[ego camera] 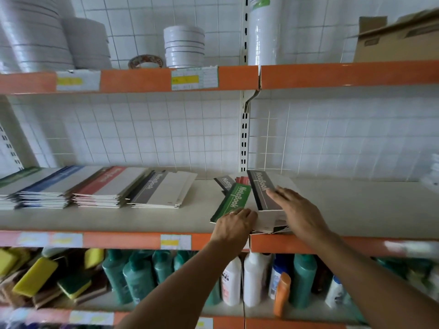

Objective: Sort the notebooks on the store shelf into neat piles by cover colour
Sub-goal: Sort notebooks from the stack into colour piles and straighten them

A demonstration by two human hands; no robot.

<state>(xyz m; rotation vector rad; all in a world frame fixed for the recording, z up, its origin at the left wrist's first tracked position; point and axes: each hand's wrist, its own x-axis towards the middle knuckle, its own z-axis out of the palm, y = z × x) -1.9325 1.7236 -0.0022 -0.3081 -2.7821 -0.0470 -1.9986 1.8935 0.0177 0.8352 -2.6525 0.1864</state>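
Most of the sorting looks done, by my judgement. On the left of the middle shelf (pixel 356 205) four piles lie side by side, overlapping a little: a green pile (pixel 14 176) at the far edge of view, a blue pile (pixel 47 186), a red pile (pixel 104 186) and a grey pile (pixel 161 188). Their edges are fairly square, though the grey one fans slightly at the front.

What is left is the loose heap under my hands, near the shelf upright. My left hand (pixel 234 222) curls over the near end of a green notebook (pixel 235 200), fingers bent round its edge. My right hand (pixel 297 210) lies flat, fingers straight, pressing on the top grey notebook (pixel 263 193), which is tilted up off the ones beneath. Behind them a second grey notebook (pixel 225 181) and a red notebook (pixel 242 179) poke out, partly hidden. So at least four books wait to join their piles; how many lie under the top one I cannot tell.

The notebooks are thin, flat and rectangular, with smooth card covers: a coloured band along the spine side printed "NoteBook", the rest off-white. They look slippery and bend easily. The shelf board is pale and matte, with an orange front strip.
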